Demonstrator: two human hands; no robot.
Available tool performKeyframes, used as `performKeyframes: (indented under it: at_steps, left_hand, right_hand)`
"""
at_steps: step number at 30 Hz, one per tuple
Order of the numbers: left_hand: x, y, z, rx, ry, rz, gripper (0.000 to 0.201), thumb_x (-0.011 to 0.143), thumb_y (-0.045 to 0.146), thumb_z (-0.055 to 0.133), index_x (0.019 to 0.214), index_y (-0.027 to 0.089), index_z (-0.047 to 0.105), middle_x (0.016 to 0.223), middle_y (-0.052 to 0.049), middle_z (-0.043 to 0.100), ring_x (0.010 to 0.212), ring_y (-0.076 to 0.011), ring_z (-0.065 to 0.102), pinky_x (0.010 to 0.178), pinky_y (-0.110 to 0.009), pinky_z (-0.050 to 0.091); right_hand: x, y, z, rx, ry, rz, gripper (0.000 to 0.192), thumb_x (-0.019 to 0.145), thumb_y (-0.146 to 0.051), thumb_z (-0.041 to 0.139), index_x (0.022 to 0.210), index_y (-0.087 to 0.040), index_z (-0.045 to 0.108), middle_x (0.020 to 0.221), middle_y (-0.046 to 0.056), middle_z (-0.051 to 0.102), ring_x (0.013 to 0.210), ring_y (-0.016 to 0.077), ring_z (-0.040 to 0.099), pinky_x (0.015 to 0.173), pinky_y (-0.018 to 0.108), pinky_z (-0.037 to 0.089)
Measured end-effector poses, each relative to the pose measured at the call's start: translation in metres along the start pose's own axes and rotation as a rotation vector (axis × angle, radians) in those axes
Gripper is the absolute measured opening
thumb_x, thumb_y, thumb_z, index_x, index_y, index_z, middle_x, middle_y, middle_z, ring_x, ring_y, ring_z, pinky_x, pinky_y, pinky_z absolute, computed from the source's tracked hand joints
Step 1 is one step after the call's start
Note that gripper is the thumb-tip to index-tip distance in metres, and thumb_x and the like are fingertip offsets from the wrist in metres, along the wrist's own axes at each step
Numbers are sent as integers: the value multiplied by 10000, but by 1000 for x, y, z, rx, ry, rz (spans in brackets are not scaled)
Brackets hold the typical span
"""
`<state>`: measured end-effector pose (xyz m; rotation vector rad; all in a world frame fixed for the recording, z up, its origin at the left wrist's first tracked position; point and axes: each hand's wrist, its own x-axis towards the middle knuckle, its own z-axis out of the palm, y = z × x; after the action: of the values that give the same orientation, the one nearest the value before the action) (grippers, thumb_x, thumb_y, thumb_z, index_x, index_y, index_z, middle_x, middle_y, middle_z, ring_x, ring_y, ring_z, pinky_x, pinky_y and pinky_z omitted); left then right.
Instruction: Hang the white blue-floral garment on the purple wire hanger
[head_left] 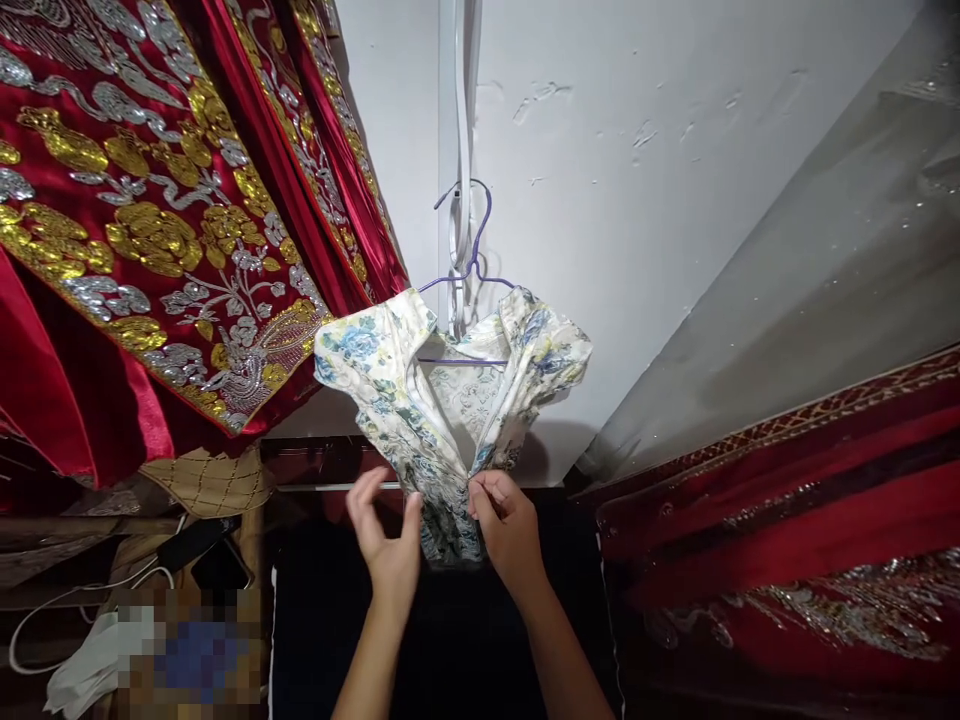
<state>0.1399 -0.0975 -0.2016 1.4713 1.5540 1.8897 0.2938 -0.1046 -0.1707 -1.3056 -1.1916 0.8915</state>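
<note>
A white short-sleeved floral dress [379,360] with blue and yellow flowers hangs on a purple wire hanger [484,215]. Its front falls open in a V that narrows to a point at mid-garment. At that point the thumb and fingers of my right hand [504,510] are pinched on what looks like the zipper; the pull itself is hidden by my fingertips. My left hand [384,525] is beside the left edge of the dress, thumb and fingers spread, holding nothing. The lower part of the dress is foreshortened and dark.
Red garments with gold and silver embroidery [172,220] hang at left. More red beaded fabric [787,540] is at right, below a translucent cover [810,270]. A white wall [585,180] stands behind the hanger. A phone [221,568] and white cable [45,610] lie lower left.
</note>
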Motion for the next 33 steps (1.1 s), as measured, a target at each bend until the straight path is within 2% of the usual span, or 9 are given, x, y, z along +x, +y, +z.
performKeyframes:
  at_steps: [2, 4, 8, 13, 17, 21, 27, 33]
  left_hand:
    - [-2, 14, 9, -47, -278, 21, 285, 926, 265, 644, 1209, 239, 616, 1218, -87, 591, 1178, -232, 570, 1035, -384, 451]
    - [-2, 23, 18, -97, -445, 6, 188, 966, 258, 581, 1146, 227, 626, 1141, -75, 620, 1103, -214, 596, 981, -356, 470]
    - [1, 29, 33, -168, -488, 2, 86, 982, 264, 548, 1006, 200, 600, 970, -46, 616, 938, -187, 600, 865, -314, 476]
    - [3, 39, 36, -191, -638, 13, 194, 1005, 256, 484, 841, 195, 568, 833, -26, 588, 825, -173, 582, 793, -296, 454]
    - [2, 44, 33, -207, -655, 27, 205, 1006, 264, 488, 832, 196, 575, 827, -25, 589, 811, -174, 574, 782, -292, 436]
    - [1, 43, 26, -190, -600, 22, 178, 991, 254, 512, 827, 198, 553, 799, -14, 549, 763, -165, 530, 735, -283, 409]
    - [-7, 42, 23, -201, -557, 17, 205, 981, 227, 505, 779, 200, 484, 771, -8, 490, 742, -160, 490, 696, -277, 376]
    - [-19, 41, 39, -153, -511, 30, 238, 981, 235, 477, 747, 209, 437, 740, -12, 469, 723, -169, 480, 663, -283, 368]
  right_hand:
    - [-2, -3, 2, 11, 4, -18, 228, 918, -402, 605, 862, -184, 641, 630, 0, 601, 604, 162, 561, 604, 277, 432]
    - [-3, -6, 2, 20, 0, -52, 216, 915, -385, 615, 863, -181, 662, 627, 1, 610, 602, 162, 572, 606, 277, 446]
    - [-3, -8, -4, 40, 3, -124, 199, 929, -356, 603, 853, -189, 681, 619, -7, 602, 597, 156, 570, 619, 280, 463]
    - [0, -4, -12, 40, 35, -130, 208, 920, -377, 606, 823, -203, 665, 609, -9, 589, 586, 165, 563, 602, 289, 467]
    - [6, -9, -20, -55, 27, -193, 195, 916, -381, 598, 843, -212, 661, 634, 7, 619, 588, 185, 592, 605, 314, 489]
    - [30, -29, -36, -268, -55, -390, 170, 926, -348, 588, 844, -225, 672, 736, 35, 677, 657, 203, 628, 636, 323, 496]
    - [95, -90, -56, -472, -57, -717, 176, 943, -315, 584, 841, -205, 676, 580, -29, 572, 489, 118, 496, 518, 257, 391]
    - [137, -152, -55, -580, -43, -970, 121, 945, -254, 596, 872, -191, 668, 647, -21, 605, 570, 116, 521, 573, 266, 389]
